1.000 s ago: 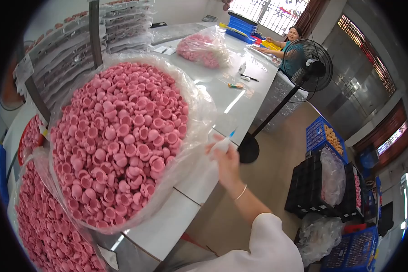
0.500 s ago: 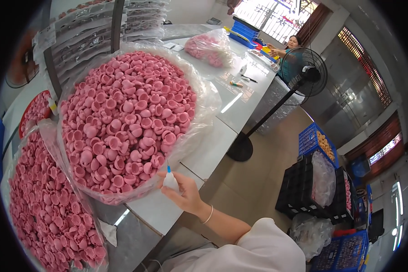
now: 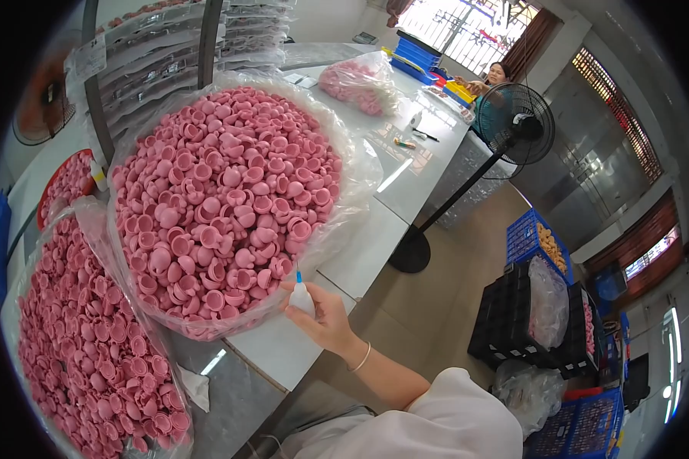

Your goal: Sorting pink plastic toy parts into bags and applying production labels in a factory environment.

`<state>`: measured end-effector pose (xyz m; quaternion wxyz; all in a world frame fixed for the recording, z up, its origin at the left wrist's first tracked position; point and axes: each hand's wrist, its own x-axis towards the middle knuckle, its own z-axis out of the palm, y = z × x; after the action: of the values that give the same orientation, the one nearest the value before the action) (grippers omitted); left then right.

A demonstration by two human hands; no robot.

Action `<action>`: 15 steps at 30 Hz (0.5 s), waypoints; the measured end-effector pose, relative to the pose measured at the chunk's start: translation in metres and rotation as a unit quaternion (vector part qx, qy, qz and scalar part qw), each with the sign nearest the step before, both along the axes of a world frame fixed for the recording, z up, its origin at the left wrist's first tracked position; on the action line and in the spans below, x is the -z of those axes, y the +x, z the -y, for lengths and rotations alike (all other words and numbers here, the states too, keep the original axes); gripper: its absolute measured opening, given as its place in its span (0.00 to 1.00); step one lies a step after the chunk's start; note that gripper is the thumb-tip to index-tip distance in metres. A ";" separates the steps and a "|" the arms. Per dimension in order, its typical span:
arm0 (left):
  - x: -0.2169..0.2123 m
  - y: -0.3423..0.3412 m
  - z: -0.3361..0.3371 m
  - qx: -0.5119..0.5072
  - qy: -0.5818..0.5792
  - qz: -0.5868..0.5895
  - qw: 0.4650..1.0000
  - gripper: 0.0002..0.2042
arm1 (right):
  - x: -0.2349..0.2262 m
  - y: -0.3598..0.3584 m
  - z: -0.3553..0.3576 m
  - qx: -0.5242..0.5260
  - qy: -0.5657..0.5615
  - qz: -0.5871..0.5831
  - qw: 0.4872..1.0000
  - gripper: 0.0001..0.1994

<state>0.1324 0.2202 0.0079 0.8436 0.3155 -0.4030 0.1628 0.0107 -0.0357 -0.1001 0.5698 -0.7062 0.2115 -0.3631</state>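
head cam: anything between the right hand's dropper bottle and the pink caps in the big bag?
Only the bag's clear plastic film. In the head view the small bottle in the right hand points its blue tip at the bag of pink caps.

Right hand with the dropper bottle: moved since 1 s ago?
Yes. The right hand with the small bottle came back along the table edge, toward the person, now beside the big bag of pink caps.

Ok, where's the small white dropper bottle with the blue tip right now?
In the head view, the dropper bottle is held upright in the right hand, low and centre, at the near edge of the big clear bag of pink caps on the white table.
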 end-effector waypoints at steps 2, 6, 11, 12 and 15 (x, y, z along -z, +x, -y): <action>0.036 0.008 -0.015 -0.068 0.115 -0.007 0.991 0.20 | 0.002 0.000 0.001 0.003 -0.012 -0.004 1.000 0.18; 0.039 0.008 0.001 -0.057 0.320 -0.011 0.946 0.13 | 0.004 -0.002 0.002 0.002 -0.045 -0.014 0.999 0.19; 0.084 -0.013 0.015 -0.040 0.405 -0.026 0.913 0.07 | -0.004 -0.004 -0.003 -0.003 0.000 -0.030 1.000 0.19; 0.093 -0.015 0.020 -0.094 0.450 0.053 0.887 0.06 | -0.003 -0.003 -0.004 -0.001 -0.001 -0.025 1.000 0.20; 0.097 -0.015 0.024 -0.129 0.499 0.142 0.845 0.05 | 0.001 -0.002 -0.002 -0.008 -0.014 -0.020 1.000 0.20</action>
<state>0.1175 0.1966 -0.0895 0.4770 0.7164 -0.5011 0.0905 0.0087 -0.0337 -0.1006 0.5585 -0.7228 0.2127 -0.3469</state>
